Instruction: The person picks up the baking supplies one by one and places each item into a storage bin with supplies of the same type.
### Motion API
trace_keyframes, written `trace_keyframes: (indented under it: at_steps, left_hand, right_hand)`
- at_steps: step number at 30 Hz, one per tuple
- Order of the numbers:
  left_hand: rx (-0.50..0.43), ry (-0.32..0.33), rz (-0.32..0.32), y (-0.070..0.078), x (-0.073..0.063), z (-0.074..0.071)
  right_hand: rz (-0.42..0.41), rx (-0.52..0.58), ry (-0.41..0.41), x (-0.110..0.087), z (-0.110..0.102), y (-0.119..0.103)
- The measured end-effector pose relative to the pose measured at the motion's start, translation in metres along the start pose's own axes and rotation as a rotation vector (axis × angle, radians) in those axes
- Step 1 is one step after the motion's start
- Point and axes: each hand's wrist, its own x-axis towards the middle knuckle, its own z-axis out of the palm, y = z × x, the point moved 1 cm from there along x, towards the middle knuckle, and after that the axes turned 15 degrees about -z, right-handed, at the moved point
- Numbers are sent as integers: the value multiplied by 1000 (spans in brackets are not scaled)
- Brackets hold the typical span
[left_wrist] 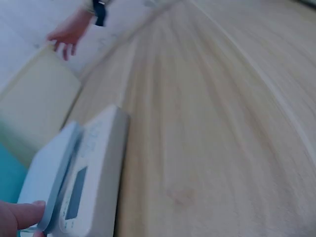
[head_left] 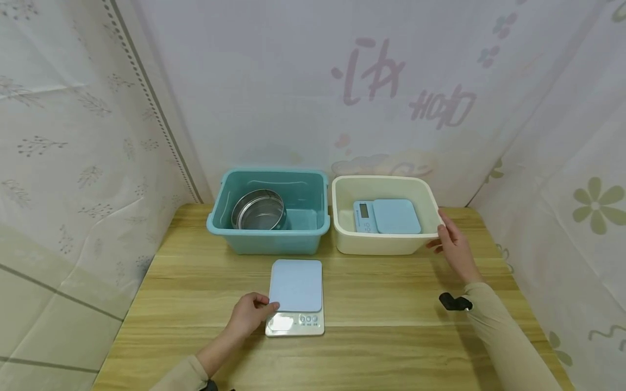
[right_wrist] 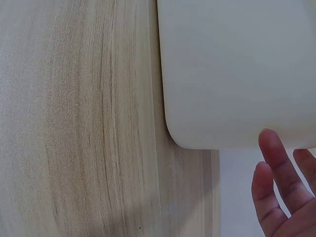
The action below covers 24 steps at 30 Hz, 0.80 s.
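A white kitchen scale (head_left: 295, 320) with a pale platform lies on the wooden table, its display and buttons toward the front. My left hand (head_left: 251, 314) pinches the platform's left edge; in the left wrist view the thumb (left_wrist: 29, 213) presses against that edge. At the right, my right hand (head_left: 455, 244) holds the front right corner of a cream plastic basin (head_left: 376, 245), thumb at the rim and other fingers below it outside. In the right wrist view, loosely bent fingers (right_wrist: 279, 158) are by the basin's wall. Inside the basin lies a light blue kitchen scale (head_left: 397, 216).
A teal basin (head_left: 274, 241) stands left of the cream one, behind the white scale. Round metal sieves (head_left: 259, 210) sit in its left part. The wooden tabletop (head_left: 386, 309) spreads in front, and patterned cloth (head_left: 269, 81) hangs behind and at both sides.
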Motion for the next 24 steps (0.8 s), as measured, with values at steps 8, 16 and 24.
trace_keyframes:
  at_steps: [8,16,24]
  left_hand:
    - [5,-2,12,5,-6,-2]
    - [-82,-226,45,1,-11,-6]
    - [-52,-334,154,-12,-10,-13]
  right_hand:
    - [-1,5,-1,-1,1,1]
    - [-7,7,0,-1,0,0]
    - [-7,14,11,-1,1,-1]
